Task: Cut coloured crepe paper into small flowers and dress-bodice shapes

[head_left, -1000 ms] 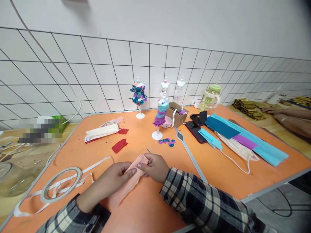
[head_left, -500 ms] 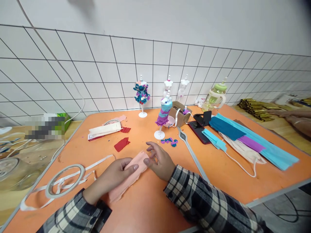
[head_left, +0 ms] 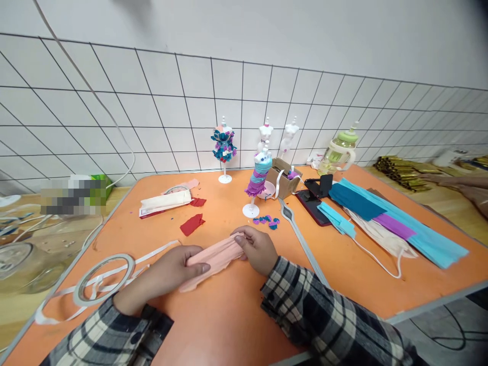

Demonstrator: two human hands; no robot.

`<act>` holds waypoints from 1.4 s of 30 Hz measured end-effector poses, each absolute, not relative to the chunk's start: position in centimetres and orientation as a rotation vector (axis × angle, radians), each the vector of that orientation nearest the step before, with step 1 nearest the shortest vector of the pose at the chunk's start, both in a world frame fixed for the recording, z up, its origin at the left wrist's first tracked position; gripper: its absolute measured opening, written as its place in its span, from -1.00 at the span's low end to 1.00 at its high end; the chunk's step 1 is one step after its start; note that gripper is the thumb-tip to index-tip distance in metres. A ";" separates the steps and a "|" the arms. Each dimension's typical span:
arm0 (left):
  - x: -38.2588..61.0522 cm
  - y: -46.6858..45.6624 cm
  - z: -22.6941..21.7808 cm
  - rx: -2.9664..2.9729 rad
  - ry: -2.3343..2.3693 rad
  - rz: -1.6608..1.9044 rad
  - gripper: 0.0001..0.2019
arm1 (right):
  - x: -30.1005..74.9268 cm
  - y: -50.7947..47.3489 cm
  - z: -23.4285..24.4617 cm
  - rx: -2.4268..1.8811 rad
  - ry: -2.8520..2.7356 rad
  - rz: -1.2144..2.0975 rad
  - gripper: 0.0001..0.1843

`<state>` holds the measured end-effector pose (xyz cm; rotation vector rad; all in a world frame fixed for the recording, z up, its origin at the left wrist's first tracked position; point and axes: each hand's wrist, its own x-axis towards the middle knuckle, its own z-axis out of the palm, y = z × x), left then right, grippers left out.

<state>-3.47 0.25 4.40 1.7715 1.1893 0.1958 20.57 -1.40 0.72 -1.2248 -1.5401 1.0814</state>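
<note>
I see the right hand, fingers spread a moment ago, now pinching the pink strip in front of the doll stand, so both hands (the left hand pinches too) hold it.

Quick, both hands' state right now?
Left hand: closed, holding the pink strip near its lower end, thumb on top.
Right hand: closed, pinching the strip's upper end between thumb and fingers.
</note>
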 end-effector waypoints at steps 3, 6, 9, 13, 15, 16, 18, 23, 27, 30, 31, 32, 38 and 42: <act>-4.3 1.2 4.5 1.655 1.246 0.442 -0.66 | 20.7 -0.9 0.7 -1.178 -1.256 1.246 -0.59; -4.2 1.3 4.7 1.474 1.216 0.783 -0.57 | 20.5 -0.5 0.7 -1.139 -1.004 1.323 -0.56; -3.7 0.8 4.8 1.383 1.137 0.968 -0.50 | 20.2 -0.3 0.3 -1.130 -0.922 1.339 -0.47; -2.7 -0.2 4.6 1.325 1.066 1.128 -0.49 | 19.6 -0.5 -0.3 -1.119 -0.868 1.411 -0.40; -2.0 -0.6 4.2 1.225 0.977 1.202 -0.53 | 19.1 -0.7 -0.3 -1.119 -0.843 1.417 -0.39; -1.5 -0.7 4.0 1.157 0.917 1.219 -0.55 | 18.9 -0.9 -0.2 -1.113 -0.836 1.412 -0.39; -0.7 -0.9 3.5 1.002 0.811 1.234 -0.60 | 18.5 -1.4 0.0 -1.081 -0.852 1.413 -0.40; 0.2 -0.8 2.5 0.703 0.804 1.270 -0.74 | 17.8 -2.2 0.0 -0.993 -1.003 1.490 -0.43; -0.1 -0.7 2.3 0.725 0.872 1.215 -0.76 | 18.1 -2.1 -0.3 -1.024 -1.037 1.498 -0.39; -0.3 -0.7 2.3 0.764 0.932 1.239 -0.71 | 18.4 -2.0 -0.3 -1.052 -1.061 1.520 -0.33; -0.2 -0.6 2.3 0.779 0.940 1.240 -0.70 | 18.5 -1.9 -0.2 -1.054 -1.067 1.524 -0.32; -0.2 -0.5 2.2 0.795 0.944 1.237 -0.68 | 18.5 -1.9 -0.1 -1.053 -1.069 1.522 -0.34; -1.4 -0.3 2.8 1.028 1.170 1.276 -0.37 | 19.0 -1.0 -0.5 -1.140 -1.151 1.381 -0.51; -3.5 -0.9 5.1 1.784 1.642 1.556 -0.19 | 19.4 -1.1 -0.6 -1.195 -1.358 1.234 -0.73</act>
